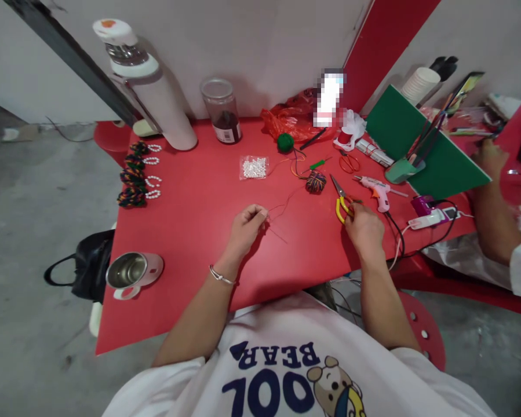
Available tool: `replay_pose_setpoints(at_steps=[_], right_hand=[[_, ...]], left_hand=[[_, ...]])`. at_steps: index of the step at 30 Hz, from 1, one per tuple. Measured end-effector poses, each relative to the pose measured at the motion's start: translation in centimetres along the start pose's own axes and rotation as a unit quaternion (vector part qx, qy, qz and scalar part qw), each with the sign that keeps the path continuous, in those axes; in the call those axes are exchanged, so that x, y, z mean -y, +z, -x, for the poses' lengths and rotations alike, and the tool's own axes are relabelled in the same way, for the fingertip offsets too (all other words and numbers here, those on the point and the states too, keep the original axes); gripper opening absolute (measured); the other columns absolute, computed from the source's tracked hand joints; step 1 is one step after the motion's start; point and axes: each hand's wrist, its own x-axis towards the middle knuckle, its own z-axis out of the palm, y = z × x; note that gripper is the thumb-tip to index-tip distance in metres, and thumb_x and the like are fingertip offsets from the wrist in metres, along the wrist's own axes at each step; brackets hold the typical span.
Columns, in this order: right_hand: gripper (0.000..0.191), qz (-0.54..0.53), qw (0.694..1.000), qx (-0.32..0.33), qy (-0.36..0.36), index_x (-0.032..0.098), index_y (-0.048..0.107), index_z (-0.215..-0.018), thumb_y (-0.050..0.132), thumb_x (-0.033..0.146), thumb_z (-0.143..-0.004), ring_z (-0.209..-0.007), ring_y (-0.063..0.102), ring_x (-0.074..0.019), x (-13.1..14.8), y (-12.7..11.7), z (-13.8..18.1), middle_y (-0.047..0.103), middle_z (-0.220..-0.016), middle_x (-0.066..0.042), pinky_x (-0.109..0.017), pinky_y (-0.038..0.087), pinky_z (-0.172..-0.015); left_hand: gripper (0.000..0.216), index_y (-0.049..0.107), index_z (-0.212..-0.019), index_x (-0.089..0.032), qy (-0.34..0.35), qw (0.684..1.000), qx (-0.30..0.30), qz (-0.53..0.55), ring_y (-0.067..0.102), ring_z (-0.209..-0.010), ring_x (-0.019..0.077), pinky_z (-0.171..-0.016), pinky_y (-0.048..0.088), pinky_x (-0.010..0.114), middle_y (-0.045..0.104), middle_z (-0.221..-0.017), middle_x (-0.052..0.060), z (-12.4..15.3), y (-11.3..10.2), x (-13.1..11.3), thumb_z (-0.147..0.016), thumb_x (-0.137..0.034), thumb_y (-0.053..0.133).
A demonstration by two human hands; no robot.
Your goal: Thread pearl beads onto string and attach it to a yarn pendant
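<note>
My left hand (249, 227) is pinched on a thin dark thread (279, 234) above the red table. The thread's tail pokes out to the lower right, and a looser stretch runs up toward the multicoloured yarn ball (316, 182). My right hand (366, 231) has its fingers closed at the yellow handles of needle-nose pliers (341, 200), which lie on the table with their jaws pointing away from me. A clear packet of white beads (254, 168) lies beyond my left hand. Near it sits a green yarn ball (285, 142).
Pink glue gun (378, 191), red-handled scissors (349, 161) and a power strip (434, 218) with cables lie right. A metal mug (134, 273), a tall bottle (156, 92), a jar (222, 113) and beaded yarn pieces (134, 174) stand left. Another person's arm (492, 202) shows beyond a green board (425, 145).
</note>
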Motion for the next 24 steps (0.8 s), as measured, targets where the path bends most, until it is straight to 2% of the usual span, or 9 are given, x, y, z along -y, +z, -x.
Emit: replay_pose_setpoints(at_steps=[8, 11, 13, 15, 17, 19, 20, 22, 24], right_hand=[[0.058, -0.014, 0.998, 0.058, -0.017, 0.020, 0.063, -0.143, 0.071, 0.037, -0.088, -0.102, 0.075, -0.0314, -2.3, -0.8, -1.8, 0.078, -0.113, -0.016, -0.032, 0.052, -0.078], [0.064, -0.098, 0.994, 0.054, 0.012, 0.020, 0.062, -0.144, 0.071, 0.050, -0.088, -0.097, 0.075, -0.0316, -3.7, -0.4, -0.5, 0.078, -0.109, -0.015, -0.035, 0.053, -0.078], [0.069, -0.234, 0.970, 0.066, 0.005, 0.020, 0.063, -0.141, 0.072, 0.062, -0.086, -0.094, 0.074, -0.0312, -4.1, -0.3, 0.8, 0.076, -0.105, -0.013, -0.038, 0.056, -0.080], [0.069, -0.418, 0.897, 0.137, -0.042, 0.022, 0.065, -0.130, 0.078, 0.069, -0.080, -0.097, 0.074, -0.0300, -3.6, -0.6, 2.4, 0.074, -0.104, -0.010, -0.041, 0.059, -0.088], [0.068, -0.569, 0.780, 0.249, -0.076, 0.025, 0.065, -0.119, 0.086, 0.071, -0.073, -0.107, 0.074, -0.0298, -2.3, -0.9, 4.0, 0.071, -0.106, -0.008, -0.043, 0.061, -0.097], [0.078, -0.658, 0.656, 0.366, -0.053, 0.028, 0.063, -0.121, 0.087, 0.079, -0.067, -0.103, 0.076, -0.0300, -0.4, -1.3, 5.3, 0.068, -0.097, -0.004, -0.046, 0.064, -0.093], [0.080, -0.673, 0.605, 0.423, -0.039, 0.029, 0.063, -0.122, 0.084, 0.083, -0.067, -0.099, 0.077, -0.0300, 0.6, -1.3, 5.7, 0.066, -0.091, -0.002, -0.047, 0.066, -0.090], [0.080, -0.672, 0.545, 0.501, -0.018, 0.028, 0.064, -0.119, 0.080, 0.087, -0.069, -0.088, 0.077, -0.0276, 2.3, -1.3, 6.1, 0.062, -0.085, 0.000, -0.046, 0.068, -0.081], [0.077, -0.656, 0.535, 0.532, -0.007, 0.026, 0.064, -0.114, 0.078, 0.088, -0.071, -0.076, 0.074, -0.0229, 3.7, -1.1, 5.8, 0.062, -0.082, 0.000, -0.042, 0.068, -0.074]], left_hand=[[0.033, 0.058, -0.073, -0.021, -0.015, 1.000, 0.017, 0.022, 0.047, -0.050, 0.0091, -0.046, 0.038, 0.020, 0.057, -0.058, -0.002, 0.4, 0.1, -0.9, -0.078, -0.048, 0.077], [0.034, 0.057, -0.074, -0.021, -0.023, 0.999, 0.010, 0.044, 0.048, -0.049, 0.0089, -0.044, 0.037, 0.020, 0.058, -0.059, -0.002, 0.4, -0.1, -1.1, -0.078, -0.048, 0.078], [0.034, 0.057, -0.074, -0.021, -0.032, 0.998, 0.007, 0.048, 0.048, -0.048, 0.0088, -0.043, 0.037, 0.020, 0.058, -0.058, -0.003, 0.4, -0.2, -1.1, -0.079, -0.048, 0.078], [0.034, 0.058, -0.074, -0.021, -0.043, 0.998, 0.007, 0.046, 0.047, -0.046, 0.0087, -0.043, 0.036, 0.020, 0.056, -0.056, -0.003, 0.4, -0.2, -1.1, -0.080, -0.048, 0.078], [0.035, 0.058, -0.074, -0.021, -0.051, 0.998, 0.006, 0.048, 0.047, -0.045, 0.0089, -0.042, 0.036, 0.020, 0.055, -0.055, -0.003, 0.3, -0.2, -1.0, -0.080, -0.049, 0.078], [0.036, 0.057, -0.074, -0.021, -0.051, 0.997, 0.004, 0.053, 0.047, -0.045, 0.0089, -0.042, 0.035, 0.021, 0.055, -0.055, -0.003, 0.4, -0.2, -1.0, -0.079, -0.050, 0.078], [0.036, 0.057, -0.074, -0.021, -0.049, 0.997, 0.003, 0.056, 0.047, -0.045, 0.0087, -0.042, 0.035, 0.021, 0.056, -0.056, -0.003, 0.4, -0.2, -1.0, -0.079, -0.050, 0.078], [0.036, 0.056, -0.074, -0.021, -0.043, 0.997, 0.002, 0.062, 0.046, -0.046, 0.0080, -0.043, 0.034, 0.021, 0.056, -0.059, -0.003, 0.4, -0.2, -1.0, -0.079, -0.048, 0.079], [0.036, 0.055, -0.074, -0.020, -0.032, 0.997, 0.004, 0.067, 0.046, -0.047, 0.0070, -0.045, 0.034, 0.020, 0.055, -0.061, -0.004, 0.4, -0.3, -1.0, -0.079, -0.047, 0.080]])
